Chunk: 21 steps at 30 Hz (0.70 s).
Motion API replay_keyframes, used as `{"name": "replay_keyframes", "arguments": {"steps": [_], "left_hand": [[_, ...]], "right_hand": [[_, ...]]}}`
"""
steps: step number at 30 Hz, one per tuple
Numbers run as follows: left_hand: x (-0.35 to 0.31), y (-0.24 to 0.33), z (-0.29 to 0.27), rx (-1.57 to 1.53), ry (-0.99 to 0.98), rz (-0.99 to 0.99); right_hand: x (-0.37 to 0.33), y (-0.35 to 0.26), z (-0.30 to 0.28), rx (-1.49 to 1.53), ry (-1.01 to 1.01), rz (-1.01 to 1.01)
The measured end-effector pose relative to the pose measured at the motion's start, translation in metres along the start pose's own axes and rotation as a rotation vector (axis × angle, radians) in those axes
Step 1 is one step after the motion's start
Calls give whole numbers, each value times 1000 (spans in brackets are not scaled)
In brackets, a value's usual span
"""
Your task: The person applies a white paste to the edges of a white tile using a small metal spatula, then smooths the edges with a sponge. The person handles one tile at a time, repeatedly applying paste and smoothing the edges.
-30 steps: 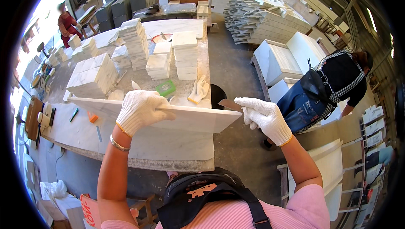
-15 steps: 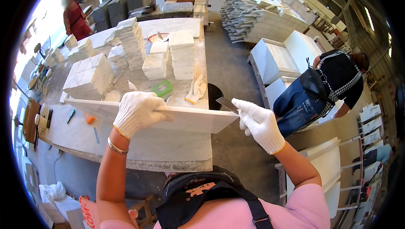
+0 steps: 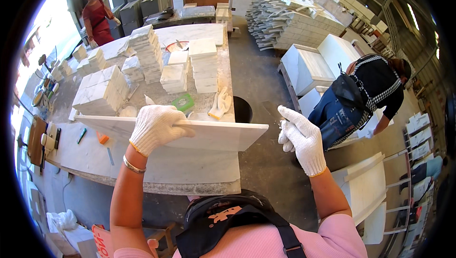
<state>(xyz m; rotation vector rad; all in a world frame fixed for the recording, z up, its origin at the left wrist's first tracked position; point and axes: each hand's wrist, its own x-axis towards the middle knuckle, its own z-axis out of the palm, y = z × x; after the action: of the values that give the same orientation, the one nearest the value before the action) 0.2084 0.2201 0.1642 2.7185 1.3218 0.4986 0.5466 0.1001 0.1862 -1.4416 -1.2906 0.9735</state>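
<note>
My left hand (image 3: 159,129), in a white knit glove, is closed over the upper edge of a long white marble slab (image 3: 223,137). The slab stands on edge, tilted, above the near side of the worktable (image 3: 190,187), its right end reaching past the table. To the right of that end is my gloved right hand (image 3: 304,139), apart from the slab. Its fingers are closed on a thin flat scraper blade (image 3: 274,109), which shows only faintly against the dark floor; any handle is hidden in the glove.
Stacked marble tiles (image 3: 203,65), a green sponge-like block (image 3: 183,102) and spare gloves (image 3: 220,103) lie beyond the slab. An orange piece (image 3: 102,137) lies left. A black bucket (image 3: 242,109) stands beside the table. One co-worker (image 3: 361,91) bends at right; another (image 3: 98,20) stands far left.
My right hand has moved right and slightly down with the blade, away from the slab's end. My left hand keeps its hold on the slab. The far-left person has shifted right.
</note>
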Motion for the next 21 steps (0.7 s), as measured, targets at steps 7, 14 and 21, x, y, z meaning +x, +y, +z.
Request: {"name": "replay_keyframes", "arguments": {"steps": [7, 14, 21], "left_hand": [[-1, 3, -2, -24, -12, -8], [-3, 4, -3, -5, 0, -8], [1, 3, 1, -38, 29, 10]], "right_hand": [[-1, 4, 17, 14, 19, 34], [1, 10, 29, -43, -61, 48], [-4, 26, 56, -209, -191, -337]]}}
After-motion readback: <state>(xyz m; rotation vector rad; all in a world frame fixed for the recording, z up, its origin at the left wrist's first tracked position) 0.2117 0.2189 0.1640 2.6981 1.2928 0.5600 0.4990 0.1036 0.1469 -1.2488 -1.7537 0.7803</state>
